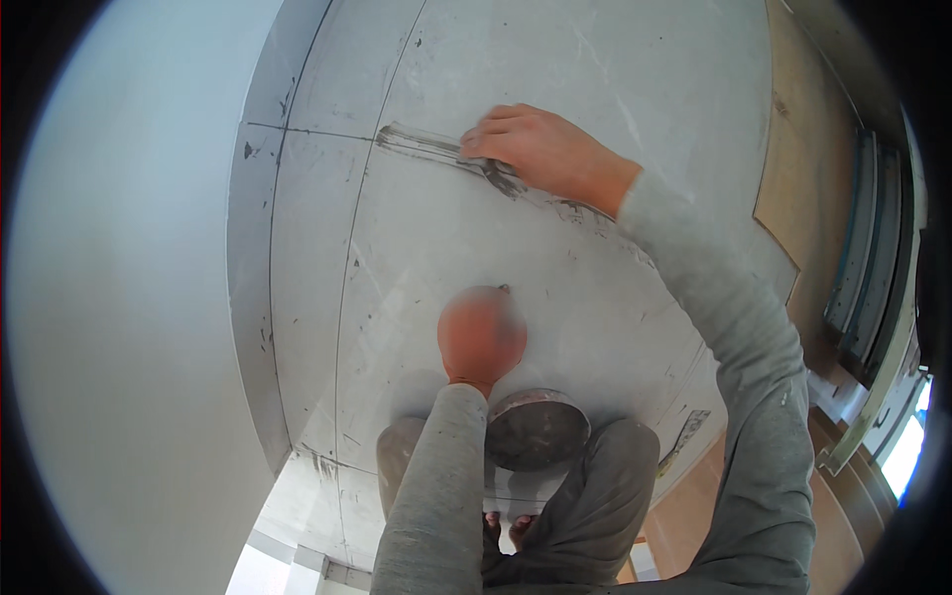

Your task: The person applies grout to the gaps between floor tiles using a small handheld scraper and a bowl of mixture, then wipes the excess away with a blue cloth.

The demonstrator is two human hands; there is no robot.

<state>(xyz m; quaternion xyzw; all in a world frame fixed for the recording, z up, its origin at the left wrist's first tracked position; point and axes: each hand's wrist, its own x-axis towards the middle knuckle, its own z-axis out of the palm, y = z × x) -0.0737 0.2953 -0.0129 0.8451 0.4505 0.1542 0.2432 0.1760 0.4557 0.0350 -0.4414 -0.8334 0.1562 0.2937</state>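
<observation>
My right hand (550,154) reaches out over the pale grey floor tiles (436,228), its fingers closed at a joint between tiles. Whatever the fingers hold is hidden. From the fingertips a streaky band of dark grout (421,145) runs left along the joint, and a thicker dark smear (504,180) lies just under the hand. My left hand (482,332) is a blurred closed fist low over the tiles, nearer to me. A small dark tip shows at its far side; what it belongs to cannot be made out. Close behind the fist, between my knees, is a round bowl (538,434) with a dark inside.
A smooth pale wall (149,297) rises along the left, with a narrow tile strip at its foot. On the right lie a brown board (808,149) and several long grey metal pieces (868,238). Another smear (684,441) marks the tile beside my right knee.
</observation>
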